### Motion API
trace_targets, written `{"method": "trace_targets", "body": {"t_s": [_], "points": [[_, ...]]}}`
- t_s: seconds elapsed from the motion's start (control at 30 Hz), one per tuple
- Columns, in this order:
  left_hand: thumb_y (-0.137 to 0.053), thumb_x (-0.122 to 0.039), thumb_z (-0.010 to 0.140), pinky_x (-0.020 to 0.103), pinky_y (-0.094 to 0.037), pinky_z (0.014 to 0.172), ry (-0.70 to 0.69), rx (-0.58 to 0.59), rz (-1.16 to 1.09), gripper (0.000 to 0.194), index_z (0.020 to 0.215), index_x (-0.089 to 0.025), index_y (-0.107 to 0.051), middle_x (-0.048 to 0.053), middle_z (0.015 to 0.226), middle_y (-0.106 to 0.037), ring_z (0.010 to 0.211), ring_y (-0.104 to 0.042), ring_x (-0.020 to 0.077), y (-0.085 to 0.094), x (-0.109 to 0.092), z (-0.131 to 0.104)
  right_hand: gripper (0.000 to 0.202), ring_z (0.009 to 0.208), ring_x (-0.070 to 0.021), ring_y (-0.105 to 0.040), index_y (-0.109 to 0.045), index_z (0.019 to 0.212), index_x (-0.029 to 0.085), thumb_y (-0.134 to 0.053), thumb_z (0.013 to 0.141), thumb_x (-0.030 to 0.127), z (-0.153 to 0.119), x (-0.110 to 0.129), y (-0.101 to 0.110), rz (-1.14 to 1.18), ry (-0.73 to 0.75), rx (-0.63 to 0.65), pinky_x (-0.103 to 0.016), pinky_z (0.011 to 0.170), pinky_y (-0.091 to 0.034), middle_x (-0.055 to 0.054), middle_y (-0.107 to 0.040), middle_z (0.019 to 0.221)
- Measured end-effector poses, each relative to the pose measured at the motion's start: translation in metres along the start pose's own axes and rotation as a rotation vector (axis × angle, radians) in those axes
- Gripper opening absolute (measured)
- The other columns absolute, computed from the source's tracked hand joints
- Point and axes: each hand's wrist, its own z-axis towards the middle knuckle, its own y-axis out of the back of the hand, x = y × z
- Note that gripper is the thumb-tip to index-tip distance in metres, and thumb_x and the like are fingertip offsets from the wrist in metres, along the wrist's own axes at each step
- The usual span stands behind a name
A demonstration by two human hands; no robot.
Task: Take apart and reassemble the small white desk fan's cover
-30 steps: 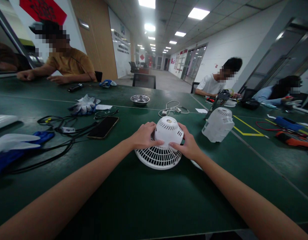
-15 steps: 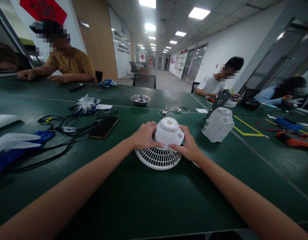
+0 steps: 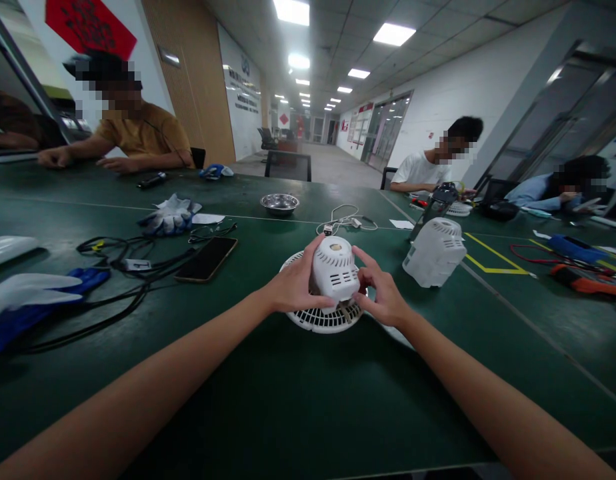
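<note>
A white fan motor housing (image 3: 337, 267) with vent slots sits on a round white fan grille (image 3: 324, 323) in front of me on the green table. My left hand (image 3: 299, 285) grips the housing's left side, thumb along its lower front edge. On the right side, my right hand (image 3: 383, 292) has its fingertips and thumb curved against the housing. Part of the housing's underside and the grille's back are hidden by the housing and hands. A pale strip (image 3: 395, 333), its kind unclear, lies partly under my right wrist.
Right of my hands stands a white plastic fan part (image 3: 435, 253). To the left lie a phone (image 3: 208, 259), black cables (image 3: 138, 283) and work gloves (image 3: 171, 215). Beyond are a metal bowl (image 3: 279, 203) and a white cable (image 3: 348, 220). Several people sit around the table.
The housing has turned, so its slotted side now faces me, and it looks tilted on the grille. My left hand has shifted forward along its side; my right fingers have loosened and spread.
</note>
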Motion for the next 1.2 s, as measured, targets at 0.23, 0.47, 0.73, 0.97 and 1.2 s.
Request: {"method": "trace_targets", "body": {"t_s": [0.23,0.47,0.73,0.97,1.2], "points": [[-0.085,-0.05,0.064,0.065,-0.039,0.108,-0.015,0.004,0.027,0.141,0.158,-0.023,0.018,0.025,0.158,-0.032,0.133,-0.047,0.0475,-0.005,-0.008,0.001,0.093,0.062,-0.0172,-0.06,-0.015,0.161,0.029,-0.067,0.083,0.036,-0.001,0.003,-0.002,0.081,-0.048,0.053,-0.037,0.061,-0.057,0.001,-0.064,0.08],[-0.082,-0.044,0.067,0.059,-0.046,0.102,-0.009,-0.003,0.034,0.127,0.158,-0.024,0.005,0.024,0.155,-0.033,0.126,-0.052,0.0431,0.001,-0.022,-0.001,0.099,0.065,-0.0194,-0.065,-0.012,0.161,0.032,-0.067,0.078,0.031,0.001,0.012,-0.003,0.136,-0.147,0.099,-0.041,0.063,-0.06,-0.002,-0.072,0.091],[-0.079,-0.052,0.07,0.061,-0.043,0.104,-0.002,0.024,0.052,0.12,0.155,-0.025,0.0,0.023,0.155,-0.033,0.128,-0.05,0.0438,0.001,-0.015,-0.002,0.093,0.065,-0.0181,-0.067,-0.023,0.153,0.033,-0.072,0.074,0.028,0.004,0.015,-0.002,0.216,-0.181,0.126,-0.036,0.059,-0.059,-0.002,-0.072,0.095],[-0.079,-0.065,0.067,0.061,-0.043,0.105,0.005,0.071,0.063,0.123,0.156,-0.025,-0.004,0.023,0.154,-0.035,0.129,-0.049,0.0444,0.002,-0.008,-0.001,0.09,0.068,-0.0188,-0.067,-0.019,0.149,0.034,-0.071,0.077,0.027,0.004,0.011,0.001,0.207,-0.157,0.177,-0.035,0.06,-0.057,-0.003,-0.071,0.101],[-0.073,-0.076,0.067,0.056,-0.048,0.094,0.016,-0.014,0.22,0.109,0.151,-0.027,-0.023,0.018,0.136,-0.048,0.113,-0.057,0.0378,0.0,-0.008,0.003,0.091,0.103,-0.0317,-0.065,-0.025,0.15,0.031,-0.074,0.078,0.057,0.005,0.009,-0.003,-0.042,-0.07,0.014,-0.054,0.09,-0.054,-0.014,-0.059,0.13]]}}
